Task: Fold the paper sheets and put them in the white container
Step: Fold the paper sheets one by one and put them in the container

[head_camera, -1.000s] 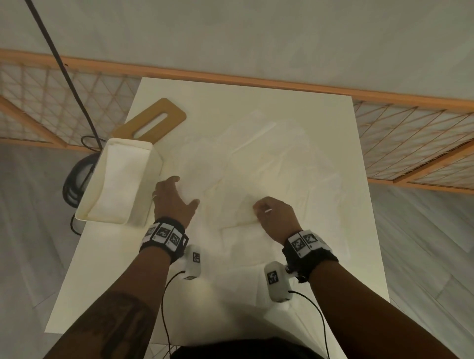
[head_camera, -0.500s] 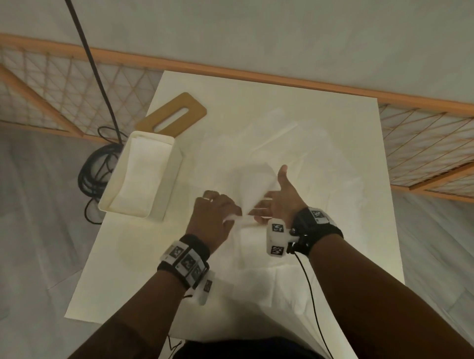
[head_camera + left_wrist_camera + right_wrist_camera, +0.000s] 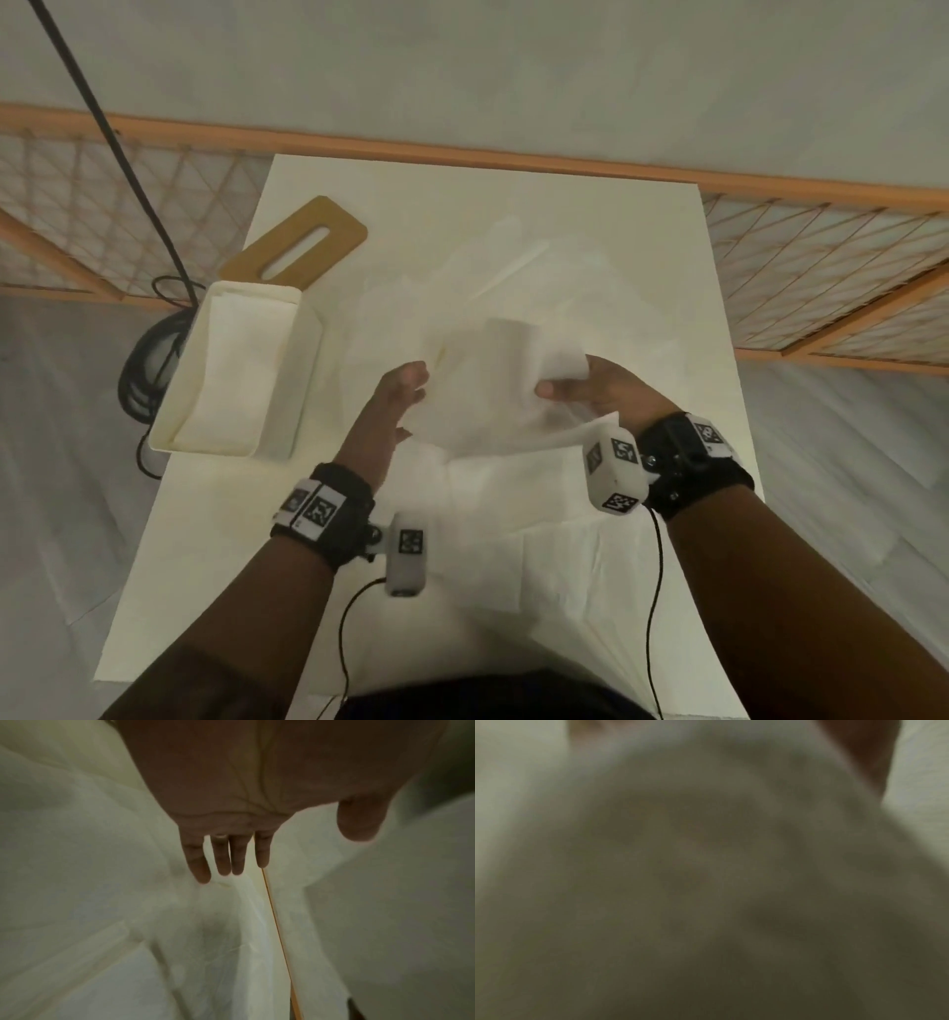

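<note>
Head view: The right hand (image 3: 606, 393) grips one thin, white, translucent sheet (image 3: 493, 390), thumb and curled fingers closed on its right edge. The sheet is raised above the desk (image 3: 642, 246) and droops leftward toward the left hand (image 3: 387, 411). The left hand is open, fingers straight and together, at the sheet's left edge; contact cannot be confirmed. One white rectangular container (image 3: 246, 370) stands on the desk to the left of the sheet, just beside the left hand, open side up; its inside looks lined with folded white paper. More loose sheets (image 3: 513, 514) lie flat and overlapping on the desk beneath the held sheet; their count cannot be determined. One flat wooden board (image 3: 303, 246) with an oblong slot lies beyond the container. Each wrist carries one black band.

Left wrist view: The left hand (image 3: 231, 850) shows four straight fingers and a relaxed thumb, holding nothing, above soft creased sheets (image 3: 102, 902).

Right wrist view: Blurred white paper (image 3: 706, 882) fills the frame; the hand cannot be assessed here.
</note>
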Action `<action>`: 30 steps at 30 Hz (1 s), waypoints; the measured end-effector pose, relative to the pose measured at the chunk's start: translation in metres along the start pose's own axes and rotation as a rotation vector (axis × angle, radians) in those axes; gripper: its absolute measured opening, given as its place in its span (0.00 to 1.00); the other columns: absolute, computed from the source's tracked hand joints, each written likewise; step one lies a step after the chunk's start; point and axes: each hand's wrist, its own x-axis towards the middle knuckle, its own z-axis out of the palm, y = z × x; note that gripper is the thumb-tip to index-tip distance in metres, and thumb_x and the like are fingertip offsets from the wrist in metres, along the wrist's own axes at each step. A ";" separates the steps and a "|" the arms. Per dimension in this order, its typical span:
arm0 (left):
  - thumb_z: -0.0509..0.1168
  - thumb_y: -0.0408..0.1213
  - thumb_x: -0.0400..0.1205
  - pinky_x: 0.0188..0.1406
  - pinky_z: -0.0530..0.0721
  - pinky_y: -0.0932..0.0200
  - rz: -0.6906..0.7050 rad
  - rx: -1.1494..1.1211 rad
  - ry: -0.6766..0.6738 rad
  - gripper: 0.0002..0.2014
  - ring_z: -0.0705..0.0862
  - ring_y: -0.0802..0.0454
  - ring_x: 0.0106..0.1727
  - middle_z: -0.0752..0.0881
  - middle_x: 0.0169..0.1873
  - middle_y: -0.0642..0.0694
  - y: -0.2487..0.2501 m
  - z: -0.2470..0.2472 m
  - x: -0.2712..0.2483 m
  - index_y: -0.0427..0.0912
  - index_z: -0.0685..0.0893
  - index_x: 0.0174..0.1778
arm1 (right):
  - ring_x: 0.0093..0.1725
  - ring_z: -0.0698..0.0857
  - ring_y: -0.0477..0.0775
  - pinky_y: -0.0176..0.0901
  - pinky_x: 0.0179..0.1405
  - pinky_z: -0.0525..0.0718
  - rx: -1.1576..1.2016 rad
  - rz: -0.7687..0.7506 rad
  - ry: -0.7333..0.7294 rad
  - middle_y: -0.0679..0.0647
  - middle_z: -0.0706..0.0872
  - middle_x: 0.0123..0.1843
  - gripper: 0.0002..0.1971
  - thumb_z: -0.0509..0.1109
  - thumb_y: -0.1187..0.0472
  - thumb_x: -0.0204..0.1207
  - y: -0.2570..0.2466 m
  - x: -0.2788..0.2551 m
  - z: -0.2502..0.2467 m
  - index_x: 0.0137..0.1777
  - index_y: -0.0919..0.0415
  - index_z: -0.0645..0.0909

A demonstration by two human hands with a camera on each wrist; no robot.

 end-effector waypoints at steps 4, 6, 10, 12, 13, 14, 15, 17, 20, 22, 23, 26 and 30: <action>0.75 0.61 0.72 0.60 0.88 0.47 -0.153 -0.192 -0.222 0.26 0.88 0.51 0.62 0.88 0.61 0.50 0.014 0.015 0.005 0.50 0.90 0.63 | 0.60 0.90 0.64 0.55 0.60 0.88 -0.088 -0.049 -0.010 0.64 0.90 0.62 0.16 0.72 0.69 0.79 -0.019 -0.009 -0.006 0.66 0.68 0.84; 0.71 0.47 0.79 0.58 0.90 0.45 -0.172 -0.276 -0.233 0.12 0.88 0.46 0.54 0.89 0.51 0.47 0.020 0.025 0.004 0.46 0.94 0.52 | 0.59 0.91 0.63 0.54 0.59 0.89 -0.110 -0.057 0.042 0.63 0.91 0.61 0.15 0.73 0.68 0.80 -0.024 -0.012 -0.009 0.65 0.66 0.85; 0.74 0.30 0.78 0.62 0.87 0.37 -0.050 -0.144 -0.168 0.14 0.87 0.29 0.61 0.90 0.59 0.33 0.016 0.032 0.008 0.36 0.89 0.60 | 0.46 0.93 0.49 0.37 0.40 0.87 -0.139 -0.025 0.144 0.52 0.95 0.49 0.11 0.72 0.60 0.83 -0.021 -0.018 -0.018 0.62 0.62 0.86; 0.77 0.28 0.75 0.67 0.83 0.29 -0.002 -0.023 -0.086 0.10 0.88 0.28 0.60 0.92 0.54 0.33 0.011 0.030 0.011 0.40 0.92 0.52 | 0.42 0.93 0.45 0.32 0.35 0.87 -0.143 0.030 0.113 0.48 0.95 0.46 0.09 0.71 0.62 0.84 -0.014 -0.021 -0.023 0.61 0.61 0.86; 0.78 0.31 0.74 0.67 0.82 0.27 0.010 0.016 -0.065 0.10 0.89 0.29 0.59 0.92 0.53 0.34 0.010 0.027 0.012 0.42 0.93 0.50 | 0.42 0.93 0.45 0.31 0.35 0.86 -0.162 0.061 0.096 0.48 0.95 0.45 0.08 0.72 0.64 0.83 -0.010 -0.022 -0.026 0.60 0.62 0.86; 0.78 0.36 0.72 0.67 0.82 0.27 0.016 0.052 -0.058 0.11 0.89 0.30 0.59 0.93 0.53 0.36 0.008 0.025 0.012 0.44 0.93 0.49 | 0.44 0.93 0.48 0.32 0.37 0.87 -0.181 0.084 0.091 0.50 0.95 0.47 0.10 0.72 0.67 0.82 -0.005 -0.022 -0.030 0.61 0.64 0.86; 0.79 0.40 0.70 0.66 0.83 0.27 0.020 0.095 -0.061 0.13 0.90 0.32 0.58 0.93 0.53 0.38 0.007 0.022 0.012 0.46 0.93 0.50 | 0.47 0.93 0.51 0.35 0.38 0.88 -0.177 0.096 0.104 0.54 0.95 0.51 0.11 0.72 0.69 0.81 0.000 -0.020 -0.033 0.63 0.67 0.86; 0.78 0.46 0.69 0.65 0.84 0.30 0.038 0.211 -0.092 0.16 0.91 0.38 0.58 0.94 0.53 0.44 0.006 0.017 0.012 0.51 0.93 0.53 | 0.50 0.93 0.57 0.41 0.41 0.90 -0.145 0.097 0.168 0.62 0.92 0.58 0.14 0.70 0.72 0.82 0.007 -0.016 -0.040 0.66 0.70 0.84; 0.75 0.43 0.77 0.64 0.86 0.37 0.098 0.333 -0.076 0.10 0.92 0.46 0.54 0.94 0.50 0.50 0.004 0.011 0.013 0.58 0.92 0.53 | 0.57 0.92 0.64 0.51 0.53 0.92 -0.173 0.077 0.226 0.64 0.91 0.60 0.15 0.69 0.73 0.82 0.013 -0.013 -0.046 0.67 0.67 0.85; 0.73 0.38 0.82 0.59 0.88 0.41 0.119 0.361 -0.018 0.10 0.91 0.43 0.49 0.94 0.47 0.49 0.001 0.009 0.015 0.60 0.94 0.50 | 0.59 0.91 0.67 0.53 0.55 0.91 -0.202 0.060 0.243 0.64 0.92 0.58 0.14 0.69 0.72 0.82 0.014 -0.014 -0.048 0.66 0.66 0.87; 0.72 0.35 0.83 0.59 0.89 0.38 0.113 0.361 0.003 0.11 0.91 0.39 0.50 0.94 0.47 0.47 0.000 0.008 0.017 0.59 0.94 0.49 | 0.58 0.91 0.67 0.53 0.54 0.91 -0.206 0.051 0.245 0.64 0.92 0.58 0.14 0.69 0.71 0.82 0.015 -0.015 -0.049 0.65 0.66 0.87; 0.72 0.28 0.83 0.61 0.88 0.33 0.090 0.269 0.019 0.12 0.91 0.33 0.57 0.93 0.50 0.39 0.000 0.010 0.017 0.50 0.95 0.49 | 0.57 0.90 0.67 0.56 0.59 0.90 -0.164 0.049 0.244 0.67 0.91 0.60 0.14 0.66 0.71 0.84 0.018 -0.017 -0.052 0.66 0.65 0.87; 0.70 0.18 0.79 0.55 0.91 0.49 0.060 0.201 -0.030 0.17 0.91 0.41 0.56 0.94 0.48 0.43 0.001 0.014 0.011 0.45 0.96 0.44 | 0.58 0.88 0.71 0.56 0.59 0.89 -0.116 0.052 0.233 0.68 0.90 0.60 0.13 0.63 0.73 0.84 0.021 -0.022 -0.057 0.60 0.70 0.88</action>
